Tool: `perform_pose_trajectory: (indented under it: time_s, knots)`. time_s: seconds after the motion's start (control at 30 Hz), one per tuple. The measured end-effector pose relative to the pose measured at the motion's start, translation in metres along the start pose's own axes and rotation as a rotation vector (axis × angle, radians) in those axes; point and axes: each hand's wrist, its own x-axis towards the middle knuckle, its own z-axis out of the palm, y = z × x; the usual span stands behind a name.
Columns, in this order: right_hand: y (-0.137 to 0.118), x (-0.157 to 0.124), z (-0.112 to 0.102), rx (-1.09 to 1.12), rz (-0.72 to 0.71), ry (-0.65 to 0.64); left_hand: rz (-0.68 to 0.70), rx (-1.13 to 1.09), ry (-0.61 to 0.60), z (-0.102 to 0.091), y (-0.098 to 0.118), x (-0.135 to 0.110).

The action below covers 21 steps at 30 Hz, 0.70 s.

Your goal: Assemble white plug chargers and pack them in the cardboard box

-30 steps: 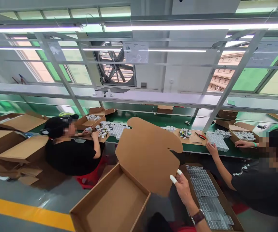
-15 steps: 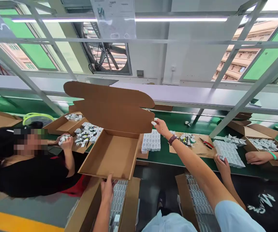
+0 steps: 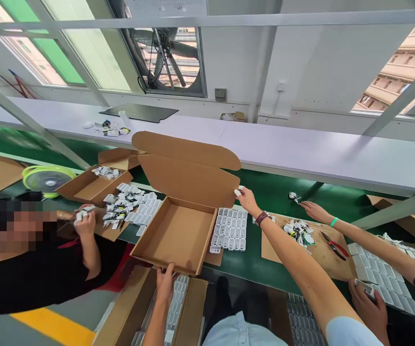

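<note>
Cardboard box (image 3: 173, 235) lies open at the green belt's (image 3: 265, 192) near edge, just right of a co-worker's white parts (image 3: 128, 206). Your left hand (image 3: 166, 283) grasps its near wall. Your right hand (image 3: 245, 199) pinches the raised lid (image 3: 189, 178) at its right edge, above white housings (image 3: 230, 229) beside the box.

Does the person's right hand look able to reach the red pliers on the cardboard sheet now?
Probably not at once: the right hand pinches the box lid. The red pliers lie uncovered, but a co-worker's forearm stretches close beside them.
</note>
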Motion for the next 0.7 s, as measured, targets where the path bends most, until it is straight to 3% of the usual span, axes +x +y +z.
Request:
perform_pose_trajectory:
  time_s: [0.33, 0.7]
  knots:
    - [0.036, 0.039, -0.002, 0.025, 0.1, 0.03, -0.134, -0.046, -0.064, 0.039, -0.019, 0.031]
    - [0.029, 0.04, -0.002, -0.008, 0.076, 0.091, -0.12, -0.125, -0.075, 0.049, -0.024, 0.027]
